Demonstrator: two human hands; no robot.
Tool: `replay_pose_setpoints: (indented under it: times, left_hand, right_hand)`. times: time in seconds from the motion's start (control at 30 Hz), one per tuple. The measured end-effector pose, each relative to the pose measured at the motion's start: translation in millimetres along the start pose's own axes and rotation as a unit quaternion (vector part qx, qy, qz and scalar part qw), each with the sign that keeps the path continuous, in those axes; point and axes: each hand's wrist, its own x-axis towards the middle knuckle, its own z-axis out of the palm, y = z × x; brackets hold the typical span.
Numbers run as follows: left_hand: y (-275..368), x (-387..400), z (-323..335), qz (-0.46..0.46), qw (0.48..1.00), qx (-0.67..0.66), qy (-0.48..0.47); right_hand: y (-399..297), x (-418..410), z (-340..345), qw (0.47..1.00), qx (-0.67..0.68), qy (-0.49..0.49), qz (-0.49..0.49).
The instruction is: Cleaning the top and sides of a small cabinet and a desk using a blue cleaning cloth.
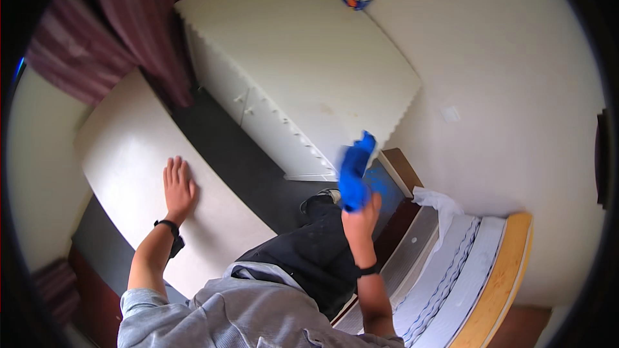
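My left hand (178,190) rests palm down on a pale tabletop (121,150), its fingers slightly spread and nothing under it but the surface. A blue cloth (355,174) is bunched in my right hand (361,217) and sticks up beyond the fist; its outline is blurred. The cloth is in the air in front of the near corner of a white cabinet (314,72) with a scalloped cover edge. Whether the cloth touches the cabinet I cannot tell.
Dark red striped curtains (130,24) hang at the upper left. Grey floor (222,140) runs between table and cabinet. On the right, a stack of mattresses (445,275) with a yellow wooden board (503,280) stands by the wall (508,96). Small packets (355,1) lie along the cabinet's far edge.
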Motion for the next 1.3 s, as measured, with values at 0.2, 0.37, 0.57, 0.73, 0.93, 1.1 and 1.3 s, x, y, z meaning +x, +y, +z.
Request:
replay_pose_setpoints:
  times: [0.2,0.37,0.57,0.73,0.93,1.1,1.3]
  left_hand:
    - [-12.4,-6.7,-0.5,-0.019,0.999,-0.014,-0.023]
    - [-14.9,-1.4,2.8,-0.006,0.999,-0.025,-0.023]
    - [-21.2,-3.5,-3.2,-0.016,0.999,-0.028,-0.038]
    - [-16.9,-0.6,2.8,0.001,0.999,-0.027,-0.042]
    - [-16.9,-5.1,6.8,-0.004,1.0,0.004,-0.028]
    - [-11.9,-8.2,10.3,-0.01,1.0,-0.01,-0.011]
    - [-9.3,-6.8,-1.2,-0.016,1.0,-0.021,0.0]
  right_hand:
    - [26.8,62.9,69.1,0.974,0.095,-0.148,-0.14]
    - [29.3,76.4,93.8,0.97,0.094,-0.115,-0.19]
    - [26.2,70.0,99.7,0.968,0.087,-0.101,-0.213]
    - [29.2,70.7,94.9,0.976,0.084,-0.087,-0.182]
    - [29.3,71.7,94.1,0.979,0.114,-0.099,-0.139]
    - [29.9,65.8,89.3,0.979,0.107,-0.095,-0.147]
    - [21.9,61.0,90.1,0.979,0.138,-0.094,-0.115]
